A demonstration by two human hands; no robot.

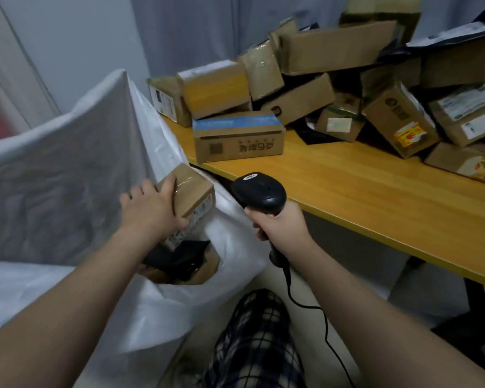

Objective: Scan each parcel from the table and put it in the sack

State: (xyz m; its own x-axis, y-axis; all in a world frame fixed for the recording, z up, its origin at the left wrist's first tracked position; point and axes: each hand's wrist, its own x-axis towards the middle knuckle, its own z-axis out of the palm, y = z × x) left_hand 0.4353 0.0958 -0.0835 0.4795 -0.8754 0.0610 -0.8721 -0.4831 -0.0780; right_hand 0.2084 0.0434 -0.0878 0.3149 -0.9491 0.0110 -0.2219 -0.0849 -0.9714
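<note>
The left hand (pixel 151 205) is clamped around a small cardboard parcel (pixel 192 191), fingers over its top and thumb underneath, holding it just above the open mouth of the white sack (pixel 67 163). The right hand (pixel 277 222) is closed around the grip of a black handheld scanner (pixel 259 191), its cable trailing down past the knee. The parcel hangs right of the sack's raised back wall and left of the bench (pixel 361 191) edge, with other boxes and a dark bag already visible inside the sack below it. This looks like the drop step. To do it well, lower the parcel further into the opening before letting go, so that it clears the sagging rim nearest the bench and settles flat on what lies beneath rather than catching on the fabric. Keep the scanner clear of the sack. A box with a blue label (pixel 237 138) sits on the bench just beyond the sack, probably the easiest next pick from the heap of parcels (pixel 375 88).
</note>
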